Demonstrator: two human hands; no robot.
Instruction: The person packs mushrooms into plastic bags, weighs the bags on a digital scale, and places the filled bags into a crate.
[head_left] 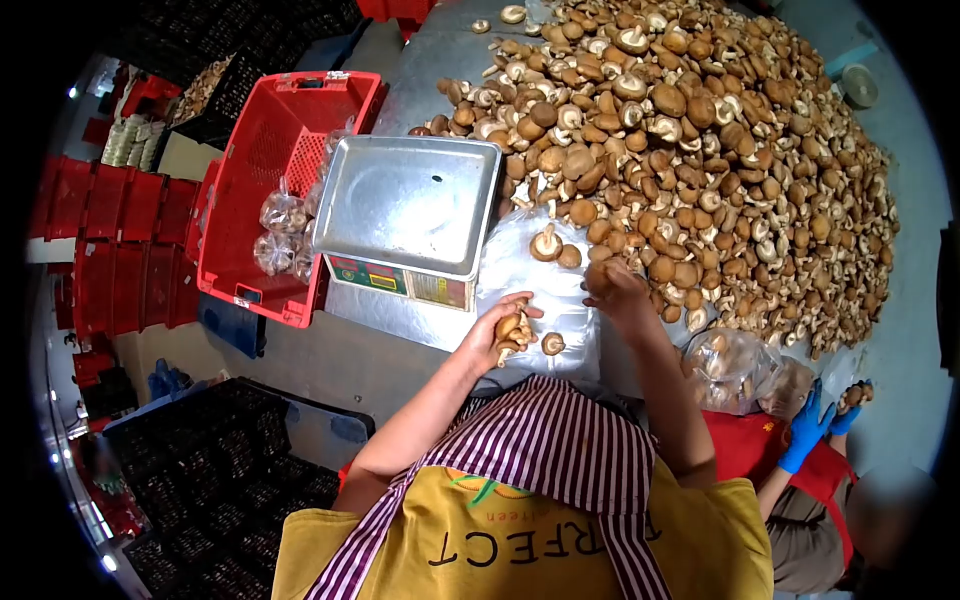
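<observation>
Just right of the metal-topped box, the person's left hand has its fingers curled round a small clutch of mushrooms, stems poking out. Farther right of the box, the right hand has its fingers closed on a brown mushroom beside the big pile, which spreads right of and beyond the box.

That left handful looks loose to me: open the fingers slightly and one could drop. Three loose mushrooms lie on the clear plastic just right of the box, and a careless wrist might sweep them off. Pulling from the pile's foot could bring others sliding down.

Left of the box is a red crate with bagged mushrooms; the box itself stands between it and the hands. Well right of the box, a bulging clear bag crowds the bench near a co-worker's blue-gloved hands.
</observation>
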